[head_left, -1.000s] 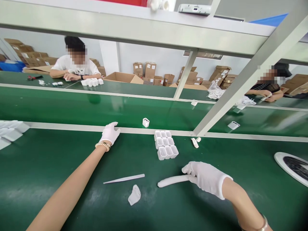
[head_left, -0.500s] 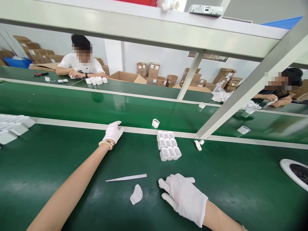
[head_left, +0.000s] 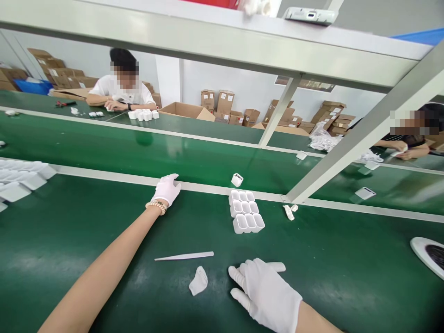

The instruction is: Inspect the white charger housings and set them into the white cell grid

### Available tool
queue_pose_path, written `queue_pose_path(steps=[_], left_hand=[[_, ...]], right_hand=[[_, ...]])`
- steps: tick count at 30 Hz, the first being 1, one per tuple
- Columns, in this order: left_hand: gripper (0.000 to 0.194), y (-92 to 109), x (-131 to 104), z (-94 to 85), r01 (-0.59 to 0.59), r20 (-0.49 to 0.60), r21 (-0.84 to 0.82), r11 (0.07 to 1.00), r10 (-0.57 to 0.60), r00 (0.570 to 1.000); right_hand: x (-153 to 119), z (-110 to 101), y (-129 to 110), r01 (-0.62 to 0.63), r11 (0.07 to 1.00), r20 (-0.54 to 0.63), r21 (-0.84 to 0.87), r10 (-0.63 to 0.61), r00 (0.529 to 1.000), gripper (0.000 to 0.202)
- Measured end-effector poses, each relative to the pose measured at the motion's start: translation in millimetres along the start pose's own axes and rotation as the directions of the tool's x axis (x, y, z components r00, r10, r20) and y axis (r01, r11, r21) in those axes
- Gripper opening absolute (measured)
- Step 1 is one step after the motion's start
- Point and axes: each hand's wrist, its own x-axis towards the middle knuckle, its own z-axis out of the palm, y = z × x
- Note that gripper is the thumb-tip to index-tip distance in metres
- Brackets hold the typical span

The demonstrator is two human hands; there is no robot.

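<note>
Two hands in white fabric gloves are at the dark-green tabletop (head_left: 132, 252), best placed from one landmark: the block of nine white, open-topped, rounded-square cups (head_left: 245, 210), set in three rows of three. The left hand (head_left: 167, 188) is well left of the block and slightly beyond it, at the pale metal rail (head_left: 208, 188), thumb parted from loosely curved fingers; nothing shows in them, though their undersides are hidden. The right hand (head_left: 268, 293) is on the block's near side, back upward, thumb and forefinger slightly bent and apart. A smooth white stub (head_left: 277, 267) juts out on that hand's far side; I cannot tell whether it is a finger or a held piece, nor what lies under the palm.

Also on the near side of the block, offset to its left, lie a long, tapered, pale stick (head_left: 184, 256) and, nearer the wearer, a crumpled white scrap (head_left: 199, 281). Neither is touched by a hand.

Good handling here, I judge, asks for a low, light pinch: the stick by its thicker end, the one towards the block, since its thin tip looks easy to bend. The forefinger's glove is wrinkled, so pulling it snug should improve feel. The wrist is best kept clear of the block, whose cups look light enough to skid; the left fingers could steady it.
</note>
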Motion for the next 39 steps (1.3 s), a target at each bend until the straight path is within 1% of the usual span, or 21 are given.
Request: queue_pose_path(steps=[2, 5, 7, 9, 11, 13, 14, 16, 19, 21, 25, 27, 29, 30, 32, 33, 34, 35, 37, 39], left_hand=[[0.049, 0, 0, 0.3, -0.005, -0.006, 0.003, 1.0, 0.005, 1.0], [0.048, -1, 1, 1.2, -0.012, -0.013, 0.01, 1.0, 0.012, 1.0], [0.049, -1, 1, 2.0, -0.009, -0.006, 0.009, 1.0, 0.01, 1.0], [0.049, -1, 1, 2.8, -0.006, -0.003, 0.008, 1.0, 0.006, 1.0], [0.049, -1, 0, 3.4, -0.018, -0.013, 0.015, 1.0, 0.018, 1.0], [0.048, -1, 0, 3.6, -0.035, -0.024, 0.021, 0.999, 0.036, 0.999], [0.048, -1, -1, 3.6, -0.042, -0.028, 0.023, 0.999, 0.043, 0.999], [0.047, 0, -1, 3.5, -0.048, -0.031, 0.023, 0.999, 0.049, 0.998], [0.047, 1, -1, 3.7, -0.052, -0.03, 0.024, 0.998, 0.052, 0.998], [0.047, 1, -1, 4.1, -0.05, -0.025, 0.024, 0.998, 0.05, 0.998], [0.048, 0, 0, 4.9, -0.042, -0.022, 0.028, 0.999, 0.042, 0.999], [0.048, 0, 0, 5.1, -0.043, -0.022, 0.032, 0.999, 0.044, 0.999], [0.048, 0, 0, 5.1, -0.046, -0.022, 0.037, 0.998, 0.046, 0.999], [0.048, 0, 0, 5.0, -0.048, -0.022, 0.039, 0.998, 0.049, 0.999], [0.048, 0, 0, 5.0, -0.056, -0.024, 0.043, 0.997, 0.057, 0.998], [0.047, 1, 0, 5.0, -0.06, -0.025, 0.045, 0.997, 0.061, 0.998], [0.047, 1, -1, 5.0, -0.064, -0.026, 0.047, 0.997, 0.065, 0.998], [0.047, 1, -1, 5.1, -0.067, -0.027, 0.049, 0.997, 0.069, 0.997], [0.047, 1, -1, 5.3, -0.072, -0.029, 0.054, 0.996, 0.074, 0.997], [0.047, 2, -1, 5.5, -0.08, -0.026, 0.06, 0.995, 0.081, 0.996]], right_hand=[[1, 13, -2, -0.033, 0.999, -0.073, 0.011, 0.033, 0.997, 0.045], [4, 30, -2, -0.082, 0.99, -0.203, 0.112, 0.104, 0.974, 0.05], [6, 36, 0, -0.093, 0.977, -0.273, 0.192, 0.145, 0.951, 0.05], [6, 39, 2, -0.089, 0.971, -0.292, 0.224, 0.154, 0.944, 0.042], [6, 40, 2, -0.066, 0.978, -0.254, 0.199, 0.117, 0.96, 0.028], [4, 43, -1, -0.025, 0.983, -0.183, 0.183, 0.059, 0.981, 0.019], [4, 46, -3, -0.018, 0.977, -0.157, 0.212, 0.052, 0.986, 0.015], [4, 51, -7, -0.059, 0.942, -0.138, 0.331, 0.111, 0.984, 0.012], [11, 55, -7, -0.175, 0.845, -0.129, 0.506, 0.275, 0.953, 0.024], [17, 55, -4, -0.206, 0.809, -0.117, 0.551, 0.319, 0.941, 0.03], [27, 52, 0, -0.265, 0.753, -0.072, 0.602, 0.381, 0.922, 0.029], [29, 50, 0, -0.279, 0.736, -0.048, 0.616, 0.389, 0.92, 0.027], [27, 48, -1, -0.259, 0.734, -0.034, 0.628, 0.358, 0.933, 0.019], [25, 47, -1, -0.24, 0.736, -0.031, 0.633, 0.334, 0.942, 0.02], [21, 42, 0, -0.2, 0.721, -0.017, 0.663, 0.281, 0.96, 0.038], [18, 39, 1, -0.185, 0.689, 0.001, 0.7, 0.258, 0.966, 0.046], [15, 36, 2, -0.18, 0.639, 0.027, 0.748, 0.242, 0.97, 0.049], [13, 33, 3, -0.188, 0.582, 0.058, 0.791, 0.235, 0.97, 0.048], [8, 28, 3, -0.218, 0.491, 0.101, 0.843, 0.253, 0.962, 0.031], [5, 28, 1, -0.198, 0.457, 0.06, 0.867, 0.299, 0.952, 0.015]])
